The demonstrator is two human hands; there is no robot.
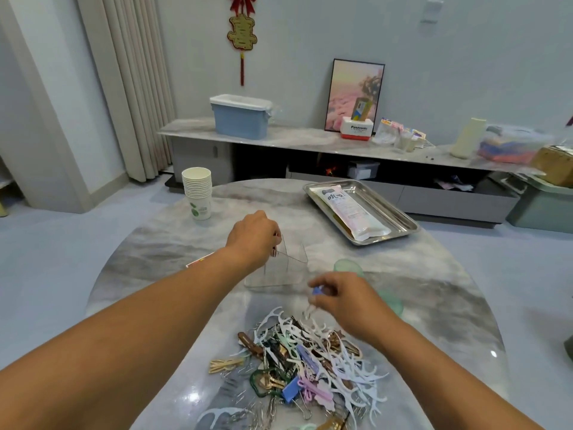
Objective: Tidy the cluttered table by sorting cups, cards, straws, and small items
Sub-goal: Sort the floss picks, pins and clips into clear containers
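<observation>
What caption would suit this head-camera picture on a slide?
Left hand at a clear organizer, right hand lifting a blue piece from a clutter pile.

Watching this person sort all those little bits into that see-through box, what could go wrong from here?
The clear organizer looks light; the left hand dropping clips at its rim might tip or slide it. The right hand pinches a small blue piece above the tangled pile; hooked floss picks could snag and scatter.

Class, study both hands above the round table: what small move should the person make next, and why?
Probably carry the right hand to the clear divided organizer and drop its small blue item in: it is pinched above the mixed pile, and the left hand already reaches into the organizer.
</observation>
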